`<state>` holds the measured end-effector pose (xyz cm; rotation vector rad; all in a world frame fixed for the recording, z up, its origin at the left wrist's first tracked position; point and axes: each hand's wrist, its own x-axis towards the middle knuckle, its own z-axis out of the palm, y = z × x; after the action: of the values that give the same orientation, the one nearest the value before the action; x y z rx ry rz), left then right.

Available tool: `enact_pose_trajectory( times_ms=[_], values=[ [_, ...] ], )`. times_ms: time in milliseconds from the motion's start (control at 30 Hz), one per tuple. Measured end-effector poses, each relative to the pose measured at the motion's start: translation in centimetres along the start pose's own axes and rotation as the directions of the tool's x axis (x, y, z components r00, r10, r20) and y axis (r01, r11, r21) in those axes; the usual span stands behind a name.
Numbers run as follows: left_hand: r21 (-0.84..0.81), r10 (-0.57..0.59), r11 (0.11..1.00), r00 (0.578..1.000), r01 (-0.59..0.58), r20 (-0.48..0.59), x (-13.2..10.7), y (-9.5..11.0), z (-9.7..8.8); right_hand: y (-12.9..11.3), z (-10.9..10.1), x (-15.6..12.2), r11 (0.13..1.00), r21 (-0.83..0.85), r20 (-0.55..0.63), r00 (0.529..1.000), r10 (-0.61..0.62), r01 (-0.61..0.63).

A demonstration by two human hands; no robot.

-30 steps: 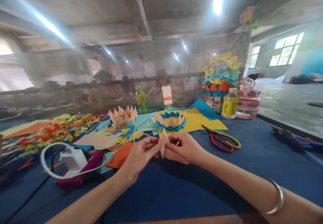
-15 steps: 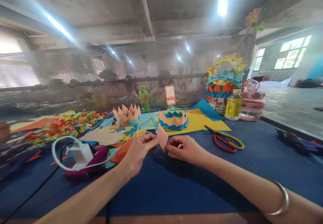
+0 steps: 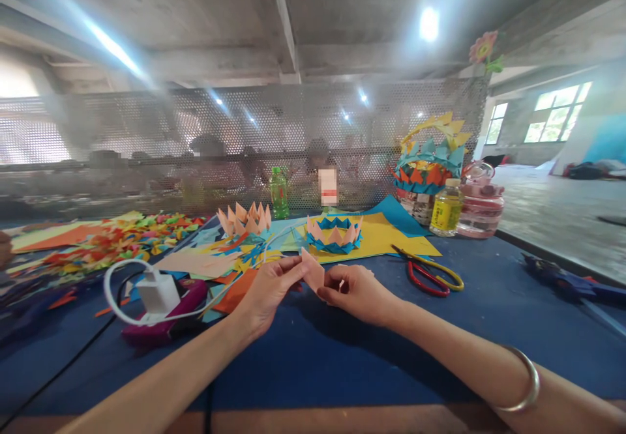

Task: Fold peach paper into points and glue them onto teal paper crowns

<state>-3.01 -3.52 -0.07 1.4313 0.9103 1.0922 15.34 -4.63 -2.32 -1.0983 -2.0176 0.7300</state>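
Pinched tight between left hand (image 3: pixel 267 290) and right hand (image 3: pixel 357 290), centre frame: peach paper (image 3: pixel 312 272), already folded to a point. Just above, blue crown (image 3: pixel 335 233) and peach crown (image 3: pixel 244 219) finished. Left of centre, loose sheets (image 3: pixel 195 264) unfolded; probably plenty left.

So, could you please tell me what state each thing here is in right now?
peach paper piece, folded, pinched between both hands.
left hand, shut on its left edge.
right hand, shut on its right edge.
scissors, shut, flat on the table.
yellow-label bottle, upright, capped.
blue-and-peach paper ring, assembled, resting on yellow sheet.
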Motion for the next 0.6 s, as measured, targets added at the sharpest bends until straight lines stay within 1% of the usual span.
enact_pose_trajectory(
  times_ms=[133,233,533,600],
  values=[
    [0.039,0.034,0.999,0.999,-0.034,-0.007,-0.17,0.51,0.03,-0.39,0.04,-0.18,0.997,-0.069,-0.004,0.999,-0.039,0.038],
    [0.048,0.048,0.998,0.999,-0.047,-0.016,-0.29,0.84,0.03,-0.29,0.16,-0.19,0.995,-0.088,0.014,0.998,-0.054,0.055],
    [0.013,0.016,1.000,0.998,-0.016,-0.063,-0.05,0.63,-0.20,-0.19,0.31,-0.11,0.999,-0.018,0.056,0.998,-0.028,0.029],
    [0.012,0.014,1.000,0.997,-0.013,-0.077,0.08,0.58,-0.32,-0.20,0.34,-0.06,1.000,-0.007,0.062,0.998,-0.002,0.003]
  ],
)
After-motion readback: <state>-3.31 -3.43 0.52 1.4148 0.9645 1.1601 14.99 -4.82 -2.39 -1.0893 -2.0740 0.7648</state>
